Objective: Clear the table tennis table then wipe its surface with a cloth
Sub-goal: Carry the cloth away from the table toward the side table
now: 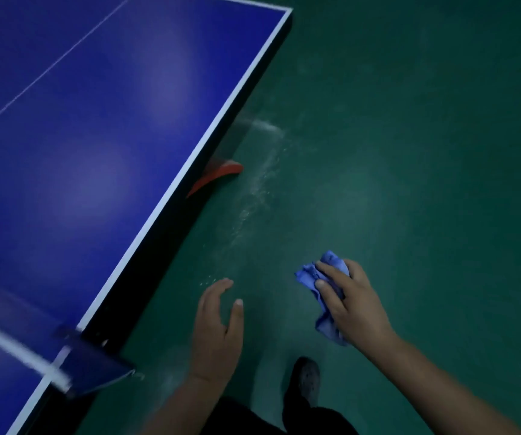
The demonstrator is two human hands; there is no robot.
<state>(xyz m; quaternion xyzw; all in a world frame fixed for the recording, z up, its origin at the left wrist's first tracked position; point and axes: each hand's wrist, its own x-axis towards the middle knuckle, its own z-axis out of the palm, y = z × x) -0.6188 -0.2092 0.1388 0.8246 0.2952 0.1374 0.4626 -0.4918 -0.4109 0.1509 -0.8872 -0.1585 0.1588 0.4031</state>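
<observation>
Here the right hand (351, 304) grips a crumpled blue cloth (323, 296), soft and wrinkled, bunched over the green floor (425, 152) well to the right of the table (102, 127). The left hand (217, 328) hangs between them with fingers loosely apart, holding nothing. The table is smooth glossy blue, white-edged and flat. A blurred net clamp (91, 364) sits on its near edge; something curved and red (218, 177) lies beneath.

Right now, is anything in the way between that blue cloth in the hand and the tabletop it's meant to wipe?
Nothing visible. The right hand grips the cloth over the green floor, beside the table. The left hand hangs open between them, holding nothing. The blue surface in view is bare.
</observation>
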